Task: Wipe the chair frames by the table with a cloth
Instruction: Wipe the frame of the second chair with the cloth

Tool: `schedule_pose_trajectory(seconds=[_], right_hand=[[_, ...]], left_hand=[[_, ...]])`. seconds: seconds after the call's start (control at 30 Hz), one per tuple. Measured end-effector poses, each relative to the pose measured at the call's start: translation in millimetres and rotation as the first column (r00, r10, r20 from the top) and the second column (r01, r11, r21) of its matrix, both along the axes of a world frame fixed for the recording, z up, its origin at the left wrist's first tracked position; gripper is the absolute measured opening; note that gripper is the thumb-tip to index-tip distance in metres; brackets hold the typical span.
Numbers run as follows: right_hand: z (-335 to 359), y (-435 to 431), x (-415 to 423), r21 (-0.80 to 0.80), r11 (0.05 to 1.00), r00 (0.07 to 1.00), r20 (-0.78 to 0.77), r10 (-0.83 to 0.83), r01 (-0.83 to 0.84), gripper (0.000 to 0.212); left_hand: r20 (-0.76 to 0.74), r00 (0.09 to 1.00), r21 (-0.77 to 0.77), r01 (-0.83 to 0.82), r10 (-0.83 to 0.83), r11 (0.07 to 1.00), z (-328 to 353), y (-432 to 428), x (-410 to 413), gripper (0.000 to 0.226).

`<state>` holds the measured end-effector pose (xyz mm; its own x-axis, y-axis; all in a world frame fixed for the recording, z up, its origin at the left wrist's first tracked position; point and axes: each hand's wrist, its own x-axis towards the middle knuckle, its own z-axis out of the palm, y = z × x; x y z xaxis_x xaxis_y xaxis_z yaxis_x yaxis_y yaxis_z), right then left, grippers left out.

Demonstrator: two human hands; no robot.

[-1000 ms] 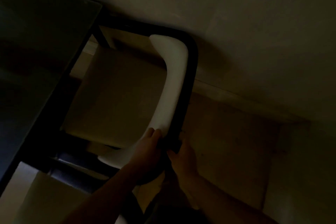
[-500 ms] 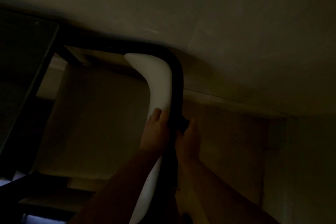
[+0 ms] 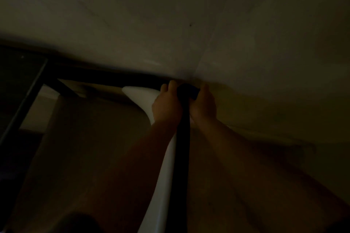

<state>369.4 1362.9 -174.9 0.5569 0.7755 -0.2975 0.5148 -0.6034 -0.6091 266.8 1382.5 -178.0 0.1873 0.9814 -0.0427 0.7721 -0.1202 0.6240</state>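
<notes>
The scene is very dim. A chair's black frame (image 3: 181, 147) runs up from the bottom to a far corner, then turns left as a bar (image 3: 113, 78). A white backrest pad (image 3: 141, 96) lies along its inner side. My left hand (image 3: 166, 104) is clasped over the pad and frame at that corner. My right hand (image 3: 203, 106) grips the frame's outer side. Between the two hands a dark bunched cloth (image 3: 187, 90) wraps over the corner, pressed by my right fingers.
A dark glass table (image 3: 17, 85) with a black edge stands at the left, with the chair's beige seat (image 3: 85, 147) tucked beside it. A pale wall (image 3: 189, 24) stands close behind the chair corner. Tan floor (image 3: 246, 157) lies to the right.
Both hands have slid away from me along the frame's top rail, from its near end up to the far corner. The view has moved forward with them.
</notes>
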Motion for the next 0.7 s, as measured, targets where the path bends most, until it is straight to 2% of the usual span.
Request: schedule_pose_trajectory(seconds=[0.17, 0.33, 0.53, 0.63, 0.7], right_hand=[[1, 25, 4, -0.091, 0.988, 0.963, -0.226, -0.146, 0.128, 0.054], [13, -7, -7, -0.238, 0.970, 0.967, -0.234, -0.102, 0.045, 0.068], [22, -95, -33, -0.298, 0.954, 0.940, -0.325, -0.104, 0.003, 0.058], [27, -135, -52, -0.322, 0.946, 0.807, -0.550, -0.216, 0.034, 0.040], [35, -169, -65, -0.304, 0.953, 0.806, -0.566, -0.173, -0.010, 0.039]], left_hand=[[-0.114, 0.993, -0.044, 0.021, -0.026, 0.999, 4, 29, 2, 0.027], [-0.078, 0.993, -0.130, 0.080, -0.091, 0.988, 19, 3, -11, 0.021], [0.003, 0.999, -0.169, -0.047, 0.048, 0.985, 19, -93, -43, 0.011], [0.005, 0.999, -0.216, -0.034, 0.036, 0.976, 20, -138, -60, 0.014], [-0.002, 1.000, -0.233, -0.027, 0.027, 0.972, 22, -165, -73, 0.019]])
